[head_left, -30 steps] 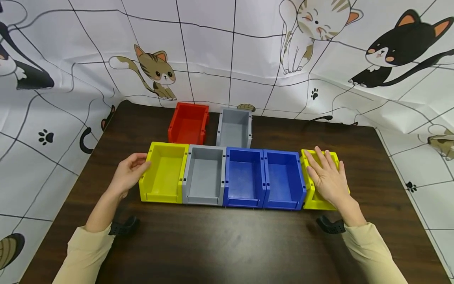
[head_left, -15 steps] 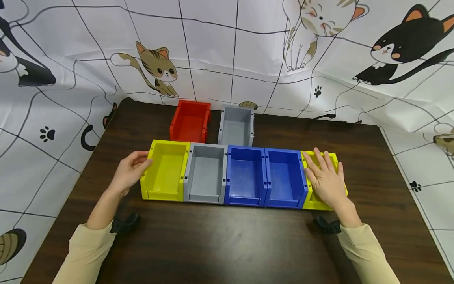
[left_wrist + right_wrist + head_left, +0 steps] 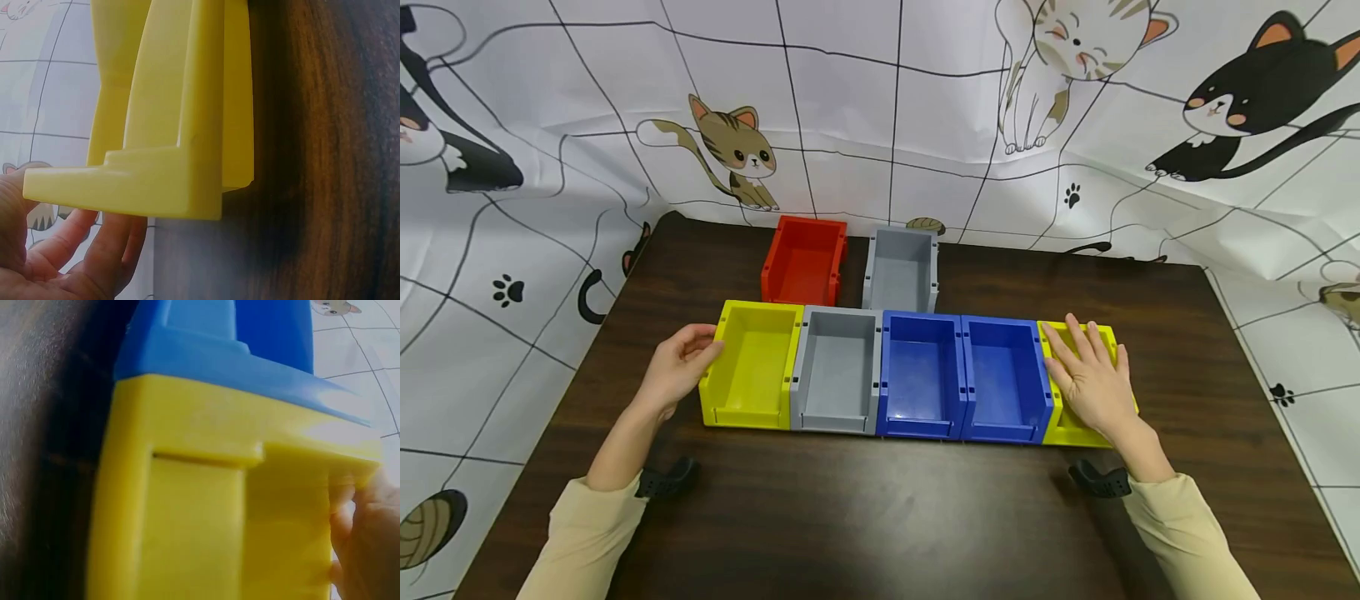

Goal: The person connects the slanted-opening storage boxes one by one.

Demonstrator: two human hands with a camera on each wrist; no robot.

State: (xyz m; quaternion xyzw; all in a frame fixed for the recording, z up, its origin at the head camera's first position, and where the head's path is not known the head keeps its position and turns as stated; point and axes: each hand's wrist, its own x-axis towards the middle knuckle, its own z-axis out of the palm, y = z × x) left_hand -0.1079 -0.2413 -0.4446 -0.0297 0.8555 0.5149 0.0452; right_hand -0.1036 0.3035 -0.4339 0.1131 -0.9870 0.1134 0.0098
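Yellow, grey and two blue storage bins stand side by side in a row, with another yellow bin at the right end. At the left end, my left hand (image 3: 677, 367) holds the side wall of the left yellow bin (image 3: 756, 362), thumb at its rim and bent fingers along the outside in the left wrist view. My right hand (image 3: 1093, 387) lies spread, fingers straight, over the right yellow bin (image 3: 1060, 429), hiding much of it. That bin sits against the right blue bin (image 3: 1006, 375). Between are the grey bin (image 3: 837, 367) and the left blue bin (image 3: 922, 371).
Behind the row stand a red bin (image 3: 805, 262) and a second grey bin (image 3: 901, 271). All rest on a dark wooden table (image 3: 880, 517). A white cat-print cloth (image 3: 850, 100) rises behind and beside the table.
The right yellow bin, slightly askew against the blue bin a second ago, has been pushed left and straightened flush with the row. The left hand keeps its place at the left bin's wall.
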